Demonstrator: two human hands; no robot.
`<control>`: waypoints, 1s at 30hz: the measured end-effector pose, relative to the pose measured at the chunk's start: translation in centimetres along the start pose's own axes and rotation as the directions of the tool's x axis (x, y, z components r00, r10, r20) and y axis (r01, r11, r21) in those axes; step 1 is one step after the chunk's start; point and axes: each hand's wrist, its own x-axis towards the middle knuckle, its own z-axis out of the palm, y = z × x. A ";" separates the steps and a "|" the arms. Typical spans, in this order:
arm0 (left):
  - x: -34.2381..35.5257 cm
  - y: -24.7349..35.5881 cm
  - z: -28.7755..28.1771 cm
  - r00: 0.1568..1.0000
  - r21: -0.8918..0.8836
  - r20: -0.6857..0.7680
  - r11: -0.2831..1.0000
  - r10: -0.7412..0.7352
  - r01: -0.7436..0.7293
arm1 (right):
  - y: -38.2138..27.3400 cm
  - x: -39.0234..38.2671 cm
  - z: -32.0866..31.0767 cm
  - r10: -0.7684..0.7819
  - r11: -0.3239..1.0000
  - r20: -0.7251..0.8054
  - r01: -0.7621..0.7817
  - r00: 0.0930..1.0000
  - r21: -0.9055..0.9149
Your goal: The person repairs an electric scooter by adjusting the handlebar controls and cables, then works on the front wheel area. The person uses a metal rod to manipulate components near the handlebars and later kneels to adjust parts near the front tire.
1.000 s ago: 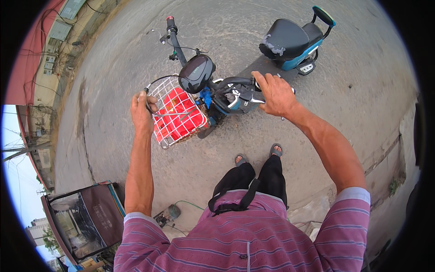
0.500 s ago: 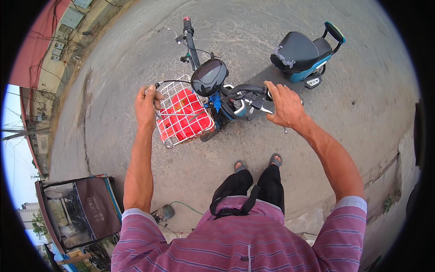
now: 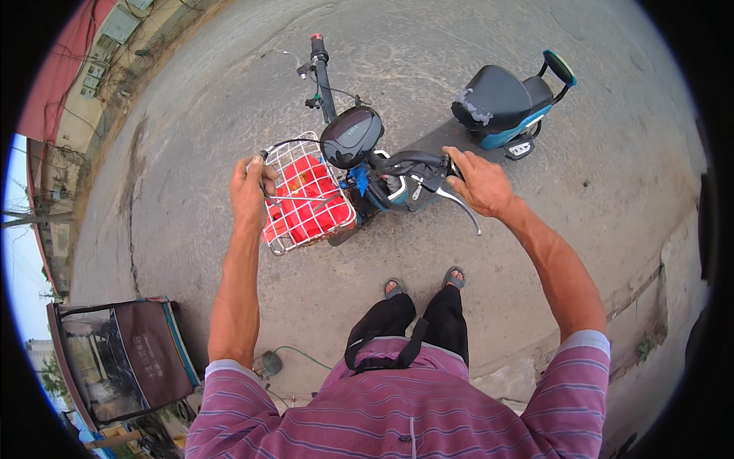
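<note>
An electric scooter stands in front of me, its handlebar (image 3: 409, 158) turned so that one end is close to my right hand (image 3: 482, 183). That hand is closed round the black grip, thumb by the brake lever (image 3: 462, 208), which sticks out uncovered. My left hand (image 3: 251, 191) is closed at the left edge of the white wire basket (image 3: 294, 246), with the end of a black cable (image 3: 294, 141) at its fingers. A thin grey strand runs from those fingers over the basket. Red bags (image 3: 310, 203) lie inside. The black headlight housing (image 3: 352, 136) is beside the basket.
The scooter's torn black seat (image 3: 493, 98) and backrest (image 3: 560, 67) are at the far right. A covered three-wheeler (image 3: 157, 348) stands at the lower left, near a small round object (image 3: 269, 362) with a green line. My sandalled feet (image 3: 424, 283) are on the pavement.
My right hand has shifted off the brake lever, which now shows along its length. The left hand keeps its hold by the basket. The whole view has shifted slightly.
</note>
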 end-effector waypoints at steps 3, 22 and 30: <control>0.0 0.5 0.0 1.000 0.035 -0.002 0.999 -0.016 0.016 | -0.2 0.0 0.0 0.012 0.999 -0.025 -0.011 1.000 0.043; 5.1 -7.5 -7.1 0.969 0.427 -0.146 0.896 0.200 -0.121 | 1.4 -16.7 5.8 0.854 0.249 -0.053 -0.319 0.517 0.914; -10.2 -12.7 -5.2 0.980 0.076 0.009 0.978 -0.197 0.196 | -0.8 -18.0 17.9 0.545 0.274 0.458 -0.665 0.702 0.694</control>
